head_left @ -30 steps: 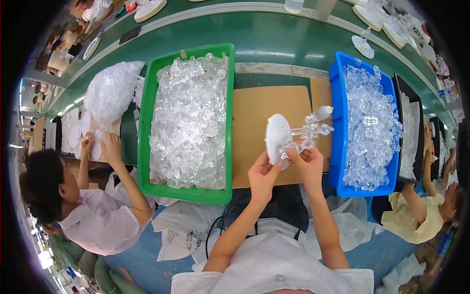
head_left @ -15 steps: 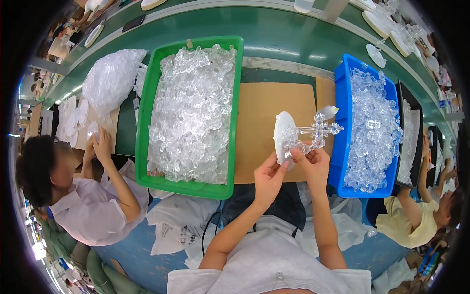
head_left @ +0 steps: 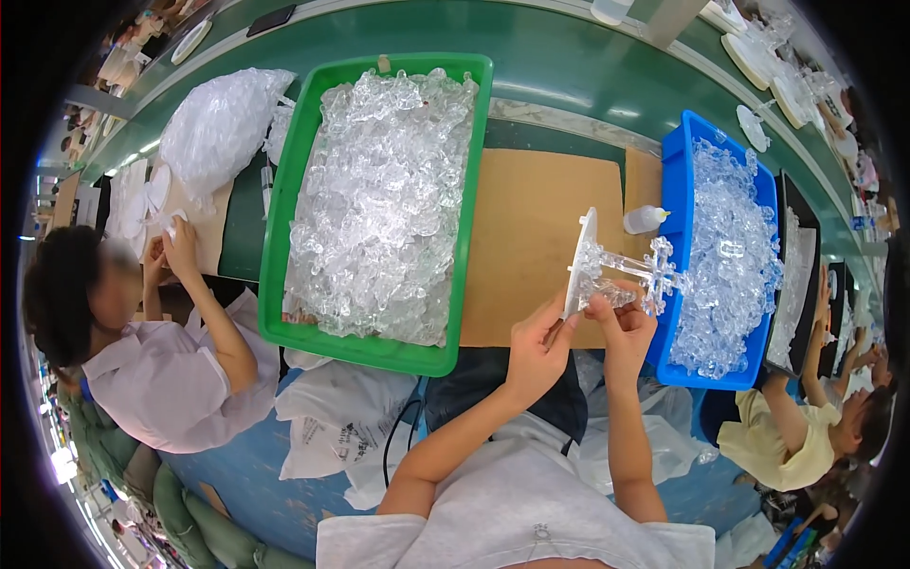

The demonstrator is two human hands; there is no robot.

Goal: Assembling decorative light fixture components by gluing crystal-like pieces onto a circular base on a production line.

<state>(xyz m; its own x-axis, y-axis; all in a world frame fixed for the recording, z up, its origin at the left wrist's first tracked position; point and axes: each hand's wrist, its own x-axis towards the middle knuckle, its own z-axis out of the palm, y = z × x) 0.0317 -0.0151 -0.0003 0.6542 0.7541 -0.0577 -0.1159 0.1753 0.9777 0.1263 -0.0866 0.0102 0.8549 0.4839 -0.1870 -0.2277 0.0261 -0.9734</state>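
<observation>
A round white base [head_left: 580, 258] is held on edge above the cardboard, turned nearly side-on. From its right face a clear plastic cross-shaped ornament [head_left: 656, 275] sticks out sideways on a stem. My left hand [head_left: 536, 349] is closed, pinching the lower edge of the base between thumb and fingers. My right hand [head_left: 626, 339] is closed around a small clear plastic piece [head_left: 614, 294] beside the base's face, below the stem. Whether that piece touches the base, I cannot make out.
A green tray [head_left: 269, 275] heaped with clear plastic pieces stands left, a blue bin [head_left: 669, 313] of similar pieces right. A small white dropper bottle [head_left: 645, 220] lies by the bin on brown cardboard [head_left: 531, 218]. Co-workers sit left [head_left: 171, 379] and right [head_left: 777, 431].
Both hands have moved slightly right with the base and ornament. The base has turned more edge-on, and the ornament has swung lower. The dropper bottle now shows clear of the ornament.
</observation>
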